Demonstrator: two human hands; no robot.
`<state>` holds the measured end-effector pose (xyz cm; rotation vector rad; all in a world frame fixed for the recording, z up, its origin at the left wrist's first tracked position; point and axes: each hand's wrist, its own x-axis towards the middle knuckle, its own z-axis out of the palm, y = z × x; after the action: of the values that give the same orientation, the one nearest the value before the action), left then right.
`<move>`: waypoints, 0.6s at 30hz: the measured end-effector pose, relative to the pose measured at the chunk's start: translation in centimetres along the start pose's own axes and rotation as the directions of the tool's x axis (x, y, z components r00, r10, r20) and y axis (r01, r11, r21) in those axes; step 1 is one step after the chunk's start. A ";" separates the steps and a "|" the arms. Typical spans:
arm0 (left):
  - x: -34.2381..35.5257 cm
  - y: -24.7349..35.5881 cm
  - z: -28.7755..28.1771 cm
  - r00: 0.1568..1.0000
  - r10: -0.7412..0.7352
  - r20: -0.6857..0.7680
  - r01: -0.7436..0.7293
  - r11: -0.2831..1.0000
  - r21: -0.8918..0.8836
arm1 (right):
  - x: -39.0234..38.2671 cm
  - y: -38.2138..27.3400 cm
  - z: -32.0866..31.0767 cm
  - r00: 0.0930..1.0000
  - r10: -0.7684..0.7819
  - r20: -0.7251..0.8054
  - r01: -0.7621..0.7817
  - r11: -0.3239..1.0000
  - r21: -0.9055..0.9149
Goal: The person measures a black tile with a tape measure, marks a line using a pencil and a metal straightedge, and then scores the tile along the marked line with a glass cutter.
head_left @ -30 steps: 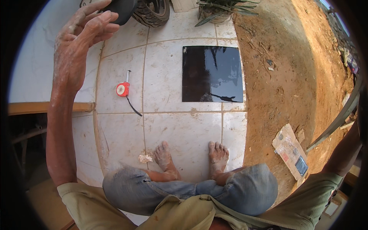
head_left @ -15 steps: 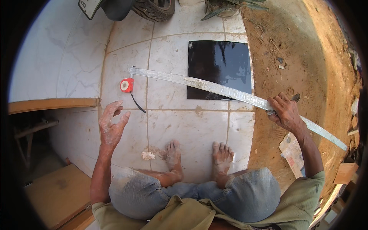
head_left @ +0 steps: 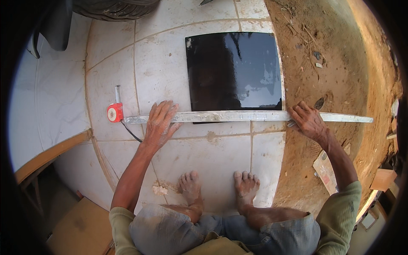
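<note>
No words or numbers are readable in front of you. The round pale label (head_left: 112, 114) on your red tape measure (head_left: 119, 110) is too small to make out, and you cannot decipher the reddish print (head_left: 326, 175) on the cardboard piece (head_left: 323, 163) at your right.

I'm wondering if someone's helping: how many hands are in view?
2. The left hand lies over the metal bar, near the tape measure; the right hand holds the bar, right of the black panel. No others show.
</note>
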<state>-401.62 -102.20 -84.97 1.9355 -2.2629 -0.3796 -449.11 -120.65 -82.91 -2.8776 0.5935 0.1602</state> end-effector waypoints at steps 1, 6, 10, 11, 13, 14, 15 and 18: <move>0.3 -0.3 0.7 1.000 0.008 0.011 -0.007 1.000 -0.017 | -0.1 0.3 0.1 0.999 0.029 0.019 -0.029 1.000 -0.005; 0.9 -1.5 1.7 0.998 0.022 -0.051 -0.030 0.987 -0.157 | 0.7 1.0 1.9 0.995 0.076 0.059 -0.077 0.997 0.019; 0.8 -2.0 2.2 0.997 0.036 -0.075 -0.048 0.986 -0.159 | 1.3 1.1 2.4 0.994 0.104 0.019 -0.105 0.993 0.056; 0.8 -2.0 2.2 0.998 0.025 -0.061 -0.034 0.988 -0.153 | 1.4 1.2 2.3 0.992 0.123 0.003 -0.123 0.988 0.095; 0.9 -2.0 2.8 0.998 0.029 -0.063 -0.040 0.981 -0.189 | 1.2 1.4 2.0 0.987 0.158 0.008 -0.158 0.983 0.089; 0.8 -2.1 2.9 0.998 0.015 -0.060 -0.026 0.980 -0.195 | 1.5 1.4 1.9 0.987 0.160 0.003 -0.159 0.982 0.105; 0.8 -2.1 3.0 0.997 0.027 -0.066 -0.040 0.977 -0.210 | 1.6 1.4 1.7 0.986 0.166 -0.004 -0.164 0.980 0.116; 0.6 -2.3 3.1 0.999 0.004 -0.049 -0.013 0.982 -0.191 | 1.6 1.6 1.6 0.980 0.199 -0.020 -0.196 0.973 0.120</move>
<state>-400.37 -102.80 -88.57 1.8195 -2.1186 -0.5226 -448.36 -122.37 -85.00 -2.7091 0.8655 0.1047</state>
